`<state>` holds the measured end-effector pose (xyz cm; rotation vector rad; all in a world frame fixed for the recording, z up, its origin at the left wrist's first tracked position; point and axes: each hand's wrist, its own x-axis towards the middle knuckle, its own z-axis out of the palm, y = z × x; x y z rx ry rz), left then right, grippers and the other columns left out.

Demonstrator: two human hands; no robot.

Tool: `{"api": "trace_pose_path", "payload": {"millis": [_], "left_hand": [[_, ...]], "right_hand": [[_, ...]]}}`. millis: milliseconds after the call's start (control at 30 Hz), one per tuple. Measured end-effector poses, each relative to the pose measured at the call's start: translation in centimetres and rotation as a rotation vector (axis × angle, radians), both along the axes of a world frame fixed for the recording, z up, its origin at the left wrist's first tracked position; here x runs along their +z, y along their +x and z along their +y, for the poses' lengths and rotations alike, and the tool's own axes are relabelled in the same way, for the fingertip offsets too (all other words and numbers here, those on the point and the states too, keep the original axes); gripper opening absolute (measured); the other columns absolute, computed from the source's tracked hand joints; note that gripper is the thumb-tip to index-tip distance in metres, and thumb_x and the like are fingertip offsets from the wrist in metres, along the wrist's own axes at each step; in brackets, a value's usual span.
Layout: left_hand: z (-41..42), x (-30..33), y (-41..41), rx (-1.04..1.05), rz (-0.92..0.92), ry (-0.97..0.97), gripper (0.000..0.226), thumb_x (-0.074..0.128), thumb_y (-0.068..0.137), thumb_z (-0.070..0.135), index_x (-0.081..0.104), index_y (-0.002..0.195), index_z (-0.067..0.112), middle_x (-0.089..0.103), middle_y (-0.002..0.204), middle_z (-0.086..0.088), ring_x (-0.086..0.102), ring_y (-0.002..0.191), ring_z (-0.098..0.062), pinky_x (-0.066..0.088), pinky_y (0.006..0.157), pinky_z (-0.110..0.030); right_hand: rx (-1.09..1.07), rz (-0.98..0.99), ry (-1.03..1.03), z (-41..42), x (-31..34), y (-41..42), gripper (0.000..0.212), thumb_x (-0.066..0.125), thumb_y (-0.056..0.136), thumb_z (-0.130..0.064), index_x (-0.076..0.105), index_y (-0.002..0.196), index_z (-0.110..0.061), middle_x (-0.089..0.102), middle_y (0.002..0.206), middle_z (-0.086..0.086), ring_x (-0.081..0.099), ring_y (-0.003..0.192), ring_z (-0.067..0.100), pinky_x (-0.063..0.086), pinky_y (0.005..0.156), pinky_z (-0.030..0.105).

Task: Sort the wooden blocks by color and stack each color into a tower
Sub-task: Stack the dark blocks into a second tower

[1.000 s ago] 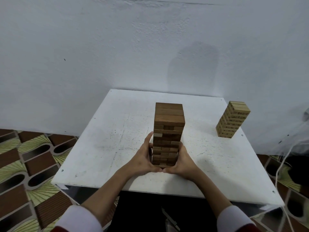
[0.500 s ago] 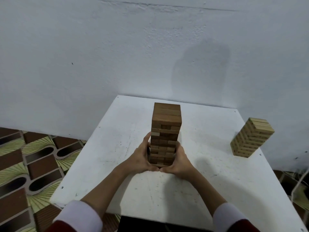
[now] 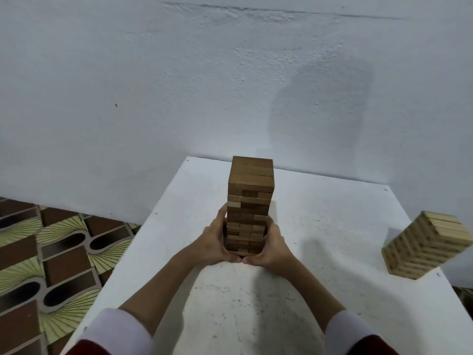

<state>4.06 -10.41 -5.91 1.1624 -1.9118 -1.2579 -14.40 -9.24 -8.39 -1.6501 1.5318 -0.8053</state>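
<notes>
Both towers stand on the worktop [image 3: 320,226]: the light tower [image 3: 426,245] at the right, and the dark tower [image 3: 249,201] in the middle. The left hand [image 3: 216,242] and the right hand [image 3: 271,248] grasp the dark tower's base with curled fingers, so the task seems nearly finished.

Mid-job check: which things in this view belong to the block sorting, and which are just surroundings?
Part of the job:
dark brown tower, gripped low down by the left hand and the right hand
light tower, standing apart near the table's right edge

Just surroundings:
white table
patterned floor
white wall
</notes>
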Motion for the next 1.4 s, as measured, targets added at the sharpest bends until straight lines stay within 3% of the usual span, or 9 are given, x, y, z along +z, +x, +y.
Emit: {"api": "trace_pose_path", "payload": {"millis": [200, 400, 633, 767, 867, 1000, 1167, 1267, 1400], "left_hand": [[-1.8, -0.4, 0.3, -0.002, -0.047, -0.005, 0.114, 0.088, 0.055, 0.017, 0.017, 0.144, 0.022, 0.053, 0.123, 0.014, 0.052, 0.114, 0.004, 0.049, 0.09, -0.019], [-2.6, -0.6, 0.5, 0.017, -0.094, 0.013, 0.117, 0.087, 0.049, 0.029, 0.018, 0.143, 0.028, 0.055, 0.123, 0.008, 0.055, 0.116, -0.013, 0.052, 0.093, -0.036], [-2.3, -0.7, 0.4, 0.084, -0.238, -0.024, 0.114, 0.086, 0.043, 0.043, 0.024, 0.139, 0.034, 0.053, 0.12, 0.011, 0.054, 0.112, -0.016, 0.051, 0.092, -0.044], [-1.4, -1.5, 0.2, 0.21, -0.364, -0.1, 0.119, 0.083, 0.043, 0.051, 0.019, 0.141, 0.034, 0.05, 0.117, 0.017, 0.049, 0.109, -0.015, 0.049, 0.09, -0.048], [0.9, -1.1, -0.4, 0.379, -0.354, -0.104, 0.121, 0.085, 0.051, 0.048, 0.01, 0.145, 0.03, 0.043, 0.135, 0.007, 0.039, 0.122, -0.02, 0.039, 0.101, -0.05], [4.1, -1.3, -1.7, 0.644, -0.381, -0.096, 0.108, 0.082, 0.068, 0.038, 0.008, 0.145, 0.019, 0.034, 0.144, -0.003, 0.031, 0.13, -0.025, 0.031, 0.105, -0.045], [9.7, -1.9, -4.8, 0.842, -0.221, -0.146, 0.087, 0.08, 0.07, 0.013, 0.026, 0.138, 0.014, 0.045, 0.128, -0.004, 0.036, 0.113, -0.016, 0.036, 0.098, -0.039], [12.7, -1.9, -7.5, 0.655, -0.196, -0.278, 0.065, 0.069, 0.078, 0.006, 0.035, 0.133, 0.01, 0.042, 0.117, 0.002, 0.03, 0.104, -0.005, 0.036, 0.091, -0.026], [14.1, -1.7, -13.6, 0.263, -0.226, -0.369, 0.05, 0.059, 0.085, 0.014, 0.037, 0.13, 0.016, 0.037, 0.122, 0.005, 0.033, 0.112, -0.01, 0.032, 0.092, -0.02]], "right_hand": [[-0.015, 0.044, 0.019, -1.2, 0.1, 0.4, 0.118, 0.082, 0.035, -0.048, 0.018, 0.134, -0.045, 0.047, 0.115, -0.01, 0.051, 0.107, 0.016, 0.048, 0.093, 0.046], [-0.013, 0.083, 0.003, -1.4, 0.9, 0.6, 0.118, 0.08, 0.04, -0.042, 0.018, 0.139, -0.032, 0.042, 0.112, -0.008, 0.047, 0.107, 0.018, 0.04, 0.099, 0.048], [0.014, 0.121, 0.043, -1.2, 1.7, 0.8, 0.122, 0.079, 0.039, -0.044, 0.013, 0.141, -0.031, 0.044, 0.118, -0.006, 0.042, 0.111, 0.017, 0.036, 0.101, 0.049], [0.031, 0.116, 0.061, -0.6, 1.5, 0.4, 0.13, 0.081, 0.038, -0.047, 0.004, 0.142, -0.034, 0.043, 0.124, -0.01, 0.043, 0.117, 0.019, 0.039, 0.1, 0.049], [0.026, 0.093, 0.065, 0.5, 1.9, -0.2, 0.129, 0.087, 0.049, -0.037, 0.001, 0.145, -0.03, 0.036, 0.133, -0.009, 0.036, 0.123, 0.018, 0.038, 0.105, 0.046], [-0.101, -0.019, 0.061, 3.4, 2.3, -1.2, 0.101, 0.082, 0.068, -0.015, 0.015, 0.143, -0.024, 0.031, 0.126, -0.012, 0.036, 0.119, 0.013, 0.039, 0.104, 0.034], [-0.34, -0.085, -0.168, 9.5, 1.7, -5.0, 0.045, 0.072, 0.076, 0.001, 0.051, 0.11, -0.017, 0.057, 0.106, 0.002, 0.054, 0.091, 0.019, 0.043, 0.073, 0.009], [-0.463, -0.026, -0.222, 12.6, 1.8, -8.5, 0.028, 0.068, 0.077, 0.005, 0.059, 0.084, -0.021, 0.062, 0.088, -0.003, 0.057, 0.079, 0.017, 0.042, 0.063, 0.011], [-0.649, -0.08, -0.157, 16.3, 2.4, -14.6, 0.025, 0.057, 0.079, 0.011, 0.064, 0.072, -0.012, 0.065, 0.081, 0.0, 0.058, 0.078, 0.012, 0.042, 0.063, 0.008]]}}
